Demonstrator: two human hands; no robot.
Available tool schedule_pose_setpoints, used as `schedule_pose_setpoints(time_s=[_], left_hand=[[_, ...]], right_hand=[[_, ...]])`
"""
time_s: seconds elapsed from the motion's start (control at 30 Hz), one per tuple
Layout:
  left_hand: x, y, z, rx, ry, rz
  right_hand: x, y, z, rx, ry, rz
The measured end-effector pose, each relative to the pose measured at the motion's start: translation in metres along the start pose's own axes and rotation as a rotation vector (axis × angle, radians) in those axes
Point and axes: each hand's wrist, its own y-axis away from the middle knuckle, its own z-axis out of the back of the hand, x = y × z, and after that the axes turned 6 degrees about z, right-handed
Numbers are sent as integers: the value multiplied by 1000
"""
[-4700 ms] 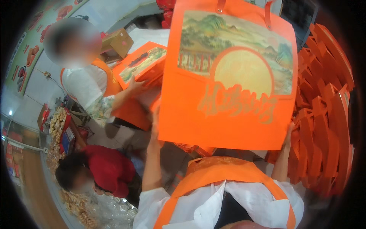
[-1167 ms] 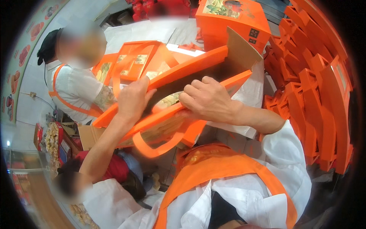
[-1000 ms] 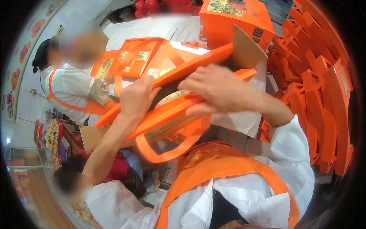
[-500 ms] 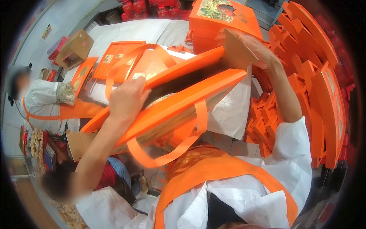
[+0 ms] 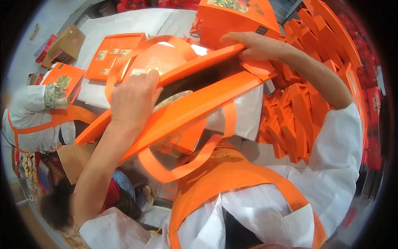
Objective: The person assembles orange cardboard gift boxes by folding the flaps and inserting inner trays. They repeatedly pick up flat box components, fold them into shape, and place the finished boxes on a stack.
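Observation:
In front of me an orange gift box with a long top opening is held at a slant. My left hand is wrapped over its far top edge towards the left end. At the right end, my right hand grips the same far edge, the thumb beside an orange end flap that leans inward. A brown-backed flap sticks out at the left end. Orange ribbon handles hang loose, one near handle and one far handle. A pale printed item shows partly inside; the rest is dark.
Behind lies a white-covered table with a flat orange box and a large orange box. Stacked orange trays rise on the right. A co-worker in an orange apron is at the left; another person is lower left.
The right end flap, brown side up before, is now folded down over the opening with its orange side showing. My right hand has moved left onto the far edge; the left hand keeps its grip.

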Motion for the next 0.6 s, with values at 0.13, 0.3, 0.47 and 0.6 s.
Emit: schedule_pose_setpoints(time_s=[0.13,0.3,0.47,0.6], left_hand=[[15,6,6,-16,48,5],[27,15,0,-43,53,18],[29,13,1,19,-5,83],[27,15,-2,14,13,46]], right_hand=[[20,-8,5,-17,-92,-31],[15,24,21,-70,-825,-31],[24,50,-7,-2,-1045,-192],[36,53,-23,-32,-936,-251]])
